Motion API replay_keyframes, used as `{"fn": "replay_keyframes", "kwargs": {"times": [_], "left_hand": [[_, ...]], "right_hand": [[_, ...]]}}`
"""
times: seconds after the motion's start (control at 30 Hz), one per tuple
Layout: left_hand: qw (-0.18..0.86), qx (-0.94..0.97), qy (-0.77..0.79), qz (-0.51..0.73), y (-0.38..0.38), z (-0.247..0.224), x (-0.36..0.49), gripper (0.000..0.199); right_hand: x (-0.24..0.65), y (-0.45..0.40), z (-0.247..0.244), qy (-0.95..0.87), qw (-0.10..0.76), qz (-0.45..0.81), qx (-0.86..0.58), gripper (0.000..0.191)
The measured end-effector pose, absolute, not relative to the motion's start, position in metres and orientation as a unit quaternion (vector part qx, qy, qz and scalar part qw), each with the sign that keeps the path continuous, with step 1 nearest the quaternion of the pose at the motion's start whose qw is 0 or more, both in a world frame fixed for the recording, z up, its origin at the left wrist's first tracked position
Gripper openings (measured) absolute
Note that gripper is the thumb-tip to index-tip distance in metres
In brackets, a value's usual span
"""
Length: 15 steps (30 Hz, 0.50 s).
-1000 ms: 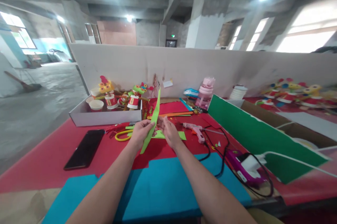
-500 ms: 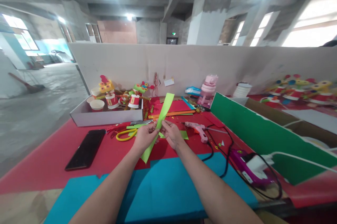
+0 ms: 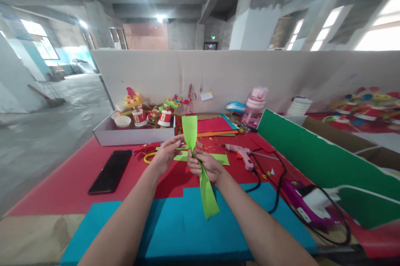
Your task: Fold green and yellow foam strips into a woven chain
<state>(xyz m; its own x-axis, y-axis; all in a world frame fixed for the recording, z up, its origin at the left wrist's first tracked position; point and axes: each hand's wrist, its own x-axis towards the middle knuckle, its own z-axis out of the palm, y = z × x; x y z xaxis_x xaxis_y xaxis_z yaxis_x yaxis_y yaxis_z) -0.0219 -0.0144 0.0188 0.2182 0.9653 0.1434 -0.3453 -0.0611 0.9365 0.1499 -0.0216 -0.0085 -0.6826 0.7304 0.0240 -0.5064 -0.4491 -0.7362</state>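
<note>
A light green paper strip (image 3: 208, 197) is pinched together at its middle, its upper end standing up and its lower end hanging over the blue sheet. My right hand (image 3: 206, 165) is closed round that gathered middle. Just left of the strip is my left hand (image 3: 167, 153), fingers apart and not gripping the paper. Behind the hands lie more green paper pieces (image 3: 221, 159) on the red table cover. Yellow-handled scissors (image 3: 149, 157) are partly covered by my left hand.
A pink glue gun (image 3: 240, 152) with a black cord lies at right, near a purple power strip (image 3: 304, 205) and a green-sided box (image 3: 300, 162). At left are a black phone (image 3: 111, 172) and a white box (image 3: 134, 136) holding paper-cup figures. Blue sheets (image 3: 175, 228) cover the front edge.
The strip has gone from nearly flat in both hands to gathered at its middle in my right hand. Its lower end now points right. My left hand has come off it, leftward.
</note>
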Motion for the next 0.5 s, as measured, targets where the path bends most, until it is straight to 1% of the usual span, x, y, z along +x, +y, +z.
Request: {"fn": "replay_keyframes", "kwargs": {"times": [0.07,0.13,0.27,0.33,0.43,0.5], "left_hand": [[0.664,0.506,0.234,0.498,-0.015,0.019,-0.025,0.046],[0.680,0.534,0.194,0.463,-0.016,0.017,-0.027,0.045],[0.685,0.556,0.219,0.417,-0.017,0.010,-0.029,0.030],[0.684,0.545,0.245,0.418,-0.015,0.007,-0.031,0.027],[0.668,0.541,0.276,0.431,-0.013,0.006,-0.034,0.027],[0.641,0.562,0.293,0.433,-0.012,0.006,-0.033,0.028]], "right_hand": [[0.150,-0.025,-0.008,-0.372,0.320,0.862,-0.128,0.017],[0.150,-0.026,-0.008,-0.369,0.283,0.878,-0.117,0.019],[0.150,-0.025,-0.009,-0.372,0.199,0.899,-0.115,0.025],[0.150,-0.026,-0.009,-0.377,0.169,0.902,-0.122,0.025],[0.147,-0.028,-0.008,-0.397,0.175,0.886,-0.164,0.024],[0.144,-0.028,-0.008,-0.422,0.222,0.851,-0.220,0.028]]}}
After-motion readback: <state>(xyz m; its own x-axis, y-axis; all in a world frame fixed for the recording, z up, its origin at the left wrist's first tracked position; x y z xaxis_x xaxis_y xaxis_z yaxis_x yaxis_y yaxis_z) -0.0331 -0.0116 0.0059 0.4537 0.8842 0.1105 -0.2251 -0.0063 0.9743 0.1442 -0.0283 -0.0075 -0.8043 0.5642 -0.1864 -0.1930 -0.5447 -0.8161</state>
